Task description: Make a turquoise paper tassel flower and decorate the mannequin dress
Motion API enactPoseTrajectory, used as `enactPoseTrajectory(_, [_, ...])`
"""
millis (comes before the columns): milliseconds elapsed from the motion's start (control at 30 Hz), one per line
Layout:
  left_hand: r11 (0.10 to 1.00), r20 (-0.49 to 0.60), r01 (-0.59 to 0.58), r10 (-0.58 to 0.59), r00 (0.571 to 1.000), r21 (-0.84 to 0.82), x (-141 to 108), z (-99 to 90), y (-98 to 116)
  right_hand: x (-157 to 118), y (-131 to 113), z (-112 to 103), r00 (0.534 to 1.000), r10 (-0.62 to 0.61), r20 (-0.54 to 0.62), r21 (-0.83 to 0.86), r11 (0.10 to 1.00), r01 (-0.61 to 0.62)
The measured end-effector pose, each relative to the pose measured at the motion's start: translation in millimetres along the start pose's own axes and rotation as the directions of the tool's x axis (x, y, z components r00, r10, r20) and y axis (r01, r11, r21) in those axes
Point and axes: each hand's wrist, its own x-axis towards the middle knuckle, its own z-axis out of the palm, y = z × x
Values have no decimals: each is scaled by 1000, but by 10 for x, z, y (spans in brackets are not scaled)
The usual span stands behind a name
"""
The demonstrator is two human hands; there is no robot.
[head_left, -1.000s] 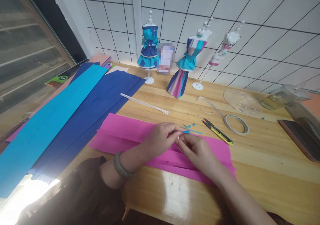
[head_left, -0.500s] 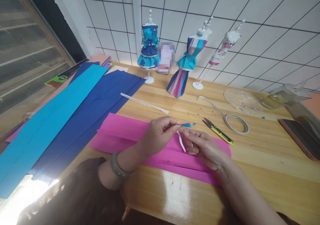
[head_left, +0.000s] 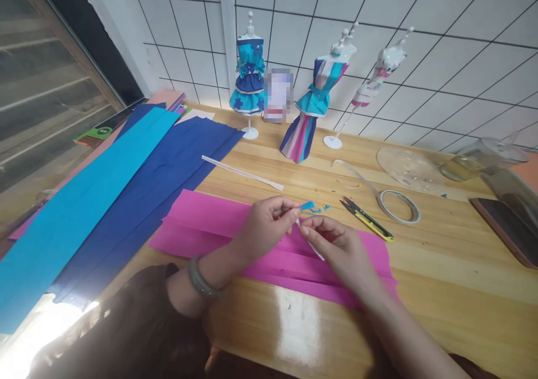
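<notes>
Over a bright pink paper sheet (head_left: 202, 216), my left hand (head_left: 269, 225) pinches a small blue piece (head_left: 307, 206) that sticks out past its fingertips. A thin white strip (head_left: 316, 251) hangs between the hands. The thumb and forefinger of my right hand (head_left: 332, 244) close on this strip, just right of my left fingertips. Tiny blue scraps (head_left: 321, 208) lie on the wood beyond. Yellow and black thread snips (head_left: 365, 218) rest at the pink sheet's upper right edge, beside a roll of white tape (head_left: 399, 206).
Dressed miniature stands (head_left: 247, 82) are by the tiled wall. Light blue paper (head_left: 92, 185) and dark blue paper (head_left: 168, 166) lie at left. Another white strip (head_left: 241, 172) is behind the pink sheet. A clear dish (head_left: 409, 169) and a dark phone (head_left: 504, 230) are at right.
My right hand has gone from loosely spread fingers to a pinch on the white strip, which now slants to the right. The blue piece has tilted and shows a wider end.
</notes>
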Motion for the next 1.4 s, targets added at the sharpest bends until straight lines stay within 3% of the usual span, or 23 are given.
enactPoseTrajectory(200, [995,-16,53,-54,998,-88,15,11,0,-3,-50,-68,995,-47,85,-72,996,53])
enactPoseTrajectory(433, [989,-78,49,-60,995,-137,59,-23,-41,-61,-140,-77,993,-20,116,-53,998,26])
enactPoseTrajectory(700, [981,5,-103,103,995,163,11,26,-64,15,-30,-63,997,32,-76,112,993,-24])
enactPoseTrajectory(867, [967,16,-160,160,987,197,5,24,-62,56,26,-53,986,54,-158,133,991,-33])
enactPoseTrajectory(1167, [974,48,-157,151,987,161,2,30,-110,70,32,-67,987,48,-154,118,993,-30])
enactPoseTrajectory(1400, [956,73,-172,159,984,236,11,16,-105,70,34,-57,988,64,-141,164,986,-41])
